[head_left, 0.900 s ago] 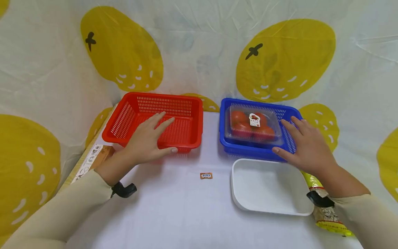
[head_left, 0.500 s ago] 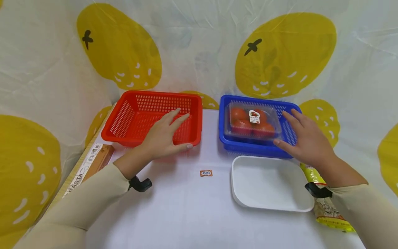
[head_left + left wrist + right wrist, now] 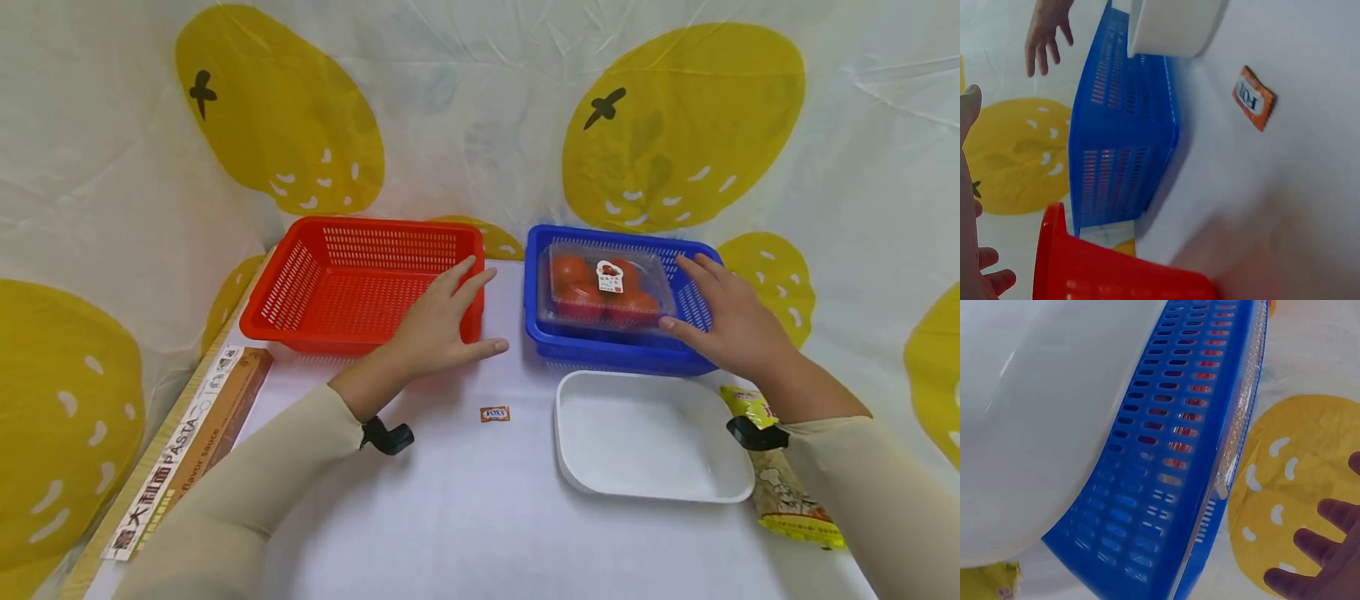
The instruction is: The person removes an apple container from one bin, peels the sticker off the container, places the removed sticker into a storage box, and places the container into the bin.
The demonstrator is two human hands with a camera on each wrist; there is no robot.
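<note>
My left hand hovers over the right side of a red basket, fingers spread and nothing held. My right hand is held above the right end of a blue basket, its fingers also extended and holding nothing. Inside the blue basket sits a clear plastic box of tomatoes with a white label. In the left wrist view the blue basket stands beyond the red basket. Fingers of the right hand show at the edge of the right wrist view, apart from the basket.
A small orange FOX'S candy lies mid-table. A white plastic bin stands before the blue basket, with a yellow packet at its right, partly under my arm. A pasta box lies along the left edge.
My left hand has moved right, from the middle of the red basket to its right side. My right hand has shifted only slightly. The view has tilted a little; the baskets stay put.
</note>
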